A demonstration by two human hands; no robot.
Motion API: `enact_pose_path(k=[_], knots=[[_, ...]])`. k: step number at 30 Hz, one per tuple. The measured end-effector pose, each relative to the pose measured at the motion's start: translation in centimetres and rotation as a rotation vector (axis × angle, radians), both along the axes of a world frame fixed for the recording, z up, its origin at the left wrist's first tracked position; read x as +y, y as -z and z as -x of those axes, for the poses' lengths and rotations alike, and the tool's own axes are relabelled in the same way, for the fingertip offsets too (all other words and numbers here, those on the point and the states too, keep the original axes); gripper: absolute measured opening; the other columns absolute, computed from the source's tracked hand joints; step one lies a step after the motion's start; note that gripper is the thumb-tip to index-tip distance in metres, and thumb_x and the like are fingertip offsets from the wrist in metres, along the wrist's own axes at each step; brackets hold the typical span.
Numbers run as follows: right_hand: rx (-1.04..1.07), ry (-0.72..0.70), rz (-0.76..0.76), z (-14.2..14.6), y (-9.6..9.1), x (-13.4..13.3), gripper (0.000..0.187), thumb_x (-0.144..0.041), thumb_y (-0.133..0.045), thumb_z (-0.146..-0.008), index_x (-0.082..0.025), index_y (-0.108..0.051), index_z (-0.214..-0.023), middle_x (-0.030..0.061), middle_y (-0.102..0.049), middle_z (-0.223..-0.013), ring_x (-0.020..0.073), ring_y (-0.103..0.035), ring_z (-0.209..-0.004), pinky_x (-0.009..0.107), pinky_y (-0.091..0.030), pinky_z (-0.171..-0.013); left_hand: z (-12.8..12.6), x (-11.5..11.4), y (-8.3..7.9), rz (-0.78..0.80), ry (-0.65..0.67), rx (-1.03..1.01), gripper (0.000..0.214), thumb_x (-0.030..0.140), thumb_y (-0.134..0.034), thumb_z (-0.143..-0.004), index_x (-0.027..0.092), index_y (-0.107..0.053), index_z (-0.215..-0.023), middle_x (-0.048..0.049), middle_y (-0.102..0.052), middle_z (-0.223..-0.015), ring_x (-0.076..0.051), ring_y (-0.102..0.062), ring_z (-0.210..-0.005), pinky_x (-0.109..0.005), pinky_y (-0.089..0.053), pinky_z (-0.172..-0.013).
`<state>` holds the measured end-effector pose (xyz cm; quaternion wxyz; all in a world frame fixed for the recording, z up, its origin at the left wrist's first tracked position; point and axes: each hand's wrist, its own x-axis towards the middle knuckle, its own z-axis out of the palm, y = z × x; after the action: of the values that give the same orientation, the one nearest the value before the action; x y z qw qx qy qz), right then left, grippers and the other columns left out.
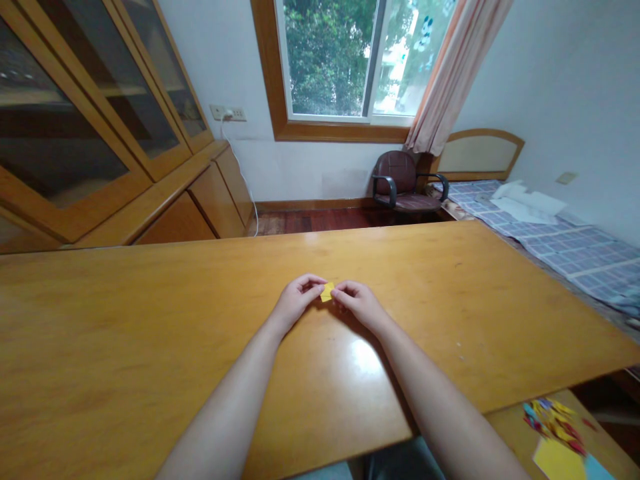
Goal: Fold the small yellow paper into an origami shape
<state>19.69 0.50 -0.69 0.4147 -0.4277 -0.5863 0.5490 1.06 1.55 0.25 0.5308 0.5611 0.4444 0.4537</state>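
A small folded piece of yellow paper (pixel 327 292) is held just above the middle of a long wooden table (pixel 150 313). My left hand (pixel 296 298) pinches its left side with curled fingers. My right hand (pixel 356 301) pinches its right side the same way. Both forearms reach in from the near edge of the table. Most of the paper is hidden between my fingertips.
A low stool or side table at the lower right carries a pile of coloured paper pieces (pixel 553 417) and a yellow sheet (pixel 560 460). Behind the table stand a wooden cabinet with glass doors (pixel 100 133), a dark red chair (pixel 407 183) and a bed (pixel 565 233).
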Motion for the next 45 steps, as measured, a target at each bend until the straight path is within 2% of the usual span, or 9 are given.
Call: enact_pose_path(k=[5, 16, 25, 30, 37, 45], knots=[[-0.031, 0.002, -0.031, 0.04, 0.03, -0.03, 0.028, -0.042, -0.064, -0.082, -0.015, -0.064, -0.074, -0.0017, -0.059, -0.063, 0.0107, -0.05, -0.057, 0.024, -0.037, -0.058, -0.15, -0.1, 0.11, 0.017, 0.018, 0.008, 0.029, 0.036, -0.074, -0.071, 0.015, -0.068, -0.091, -0.0013, -0.064, -0.076, -0.014, -0.058, -0.07, -0.025, -0.045, -0.068], [-0.038, 0.028, -0.008, 0.26, 0.08, 0.03, 0.028, -0.043, -0.065, -0.08, -0.015, -0.066, -0.081, -0.0017, -0.06, -0.063, 0.0108, -0.051, -0.053, 0.023, -0.038, -0.053, -0.13, 0.23, 0.68, -0.016, -0.039, -0.017, 0.034, 0.03, -0.073, -0.071, 0.015, -0.065, -0.1, 0.0022, -0.059, -0.072, -0.011, -0.055, -0.068, -0.023, -0.043, -0.067], [-0.051, 0.035, -0.054, 0.13, 0.4, 0.12, 0.027, -0.042, -0.062, -0.083, -0.015, -0.067, -0.079, 0.0007, -0.065, -0.068, 0.012, -0.054, -0.06, 0.024, -0.04, -0.058, -0.08, 0.22, 0.57, -0.009, -0.008, -0.008, 0.038, 0.034, -0.073, -0.071, 0.015, -0.063, -0.103, 0.003, -0.06, -0.071, -0.011, -0.056, -0.066, -0.023, -0.043, -0.065], [-0.116, 0.032, -0.133, 0.04, 0.4, 0.09, 0.025, -0.038, -0.059, -0.087, -0.015, -0.067, -0.079, 0.0009, -0.065, -0.069, 0.0129, -0.055, -0.064, 0.024, -0.042, -0.064, 0.02, 0.16, 0.48, 0.0, 0.028, -0.019, 0.043, 0.032, -0.073, -0.072, 0.015, -0.061, -0.109, 0.003, -0.061, -0.069, -0.012, -0.058, -0.066, -0.024, -0.045, -0.068], [-0.237, 0.038, -0.223, 0.27, -0.07, -0.14, 0.026, -0.038, -0.057, -0.09, -0.016, -0.065, -0.078, 0.001, -0.064, -0.069, 0.0141, -0.057, -0.065, 0.026, -0.042, -0.066, 0.02, 0.24, 0.44, -0.025, 0.046, 0.19, 0.028, 0.041, -0.071, -0.072, 0.014, -0.066, -0.077, -0.0029, -0.066, -0.076, -0.016, -0.059, -0.073, -0.027, -0.046, -0.07], [-0.304, 0.065, -0.293, 0.33, -0.14, -0.21, 0.025, -0.034, -0.052, -0.092, -0.018, -0.061, -0.075, 0.0, -0.06, -0.067, 0.0143, -0.055, -0.066, 0.026, -0.041, -0.068, 0.35, 0.19, 0.31, -0.088, 0.105, 0.307, 0.034, 0.045, -0.063, -0.079, 0.015, -0.062, -0.064, 0.001, -0.059, -0.06, -0.013, -0.052, -0.061, -0.024, -0.039, -0.06]])
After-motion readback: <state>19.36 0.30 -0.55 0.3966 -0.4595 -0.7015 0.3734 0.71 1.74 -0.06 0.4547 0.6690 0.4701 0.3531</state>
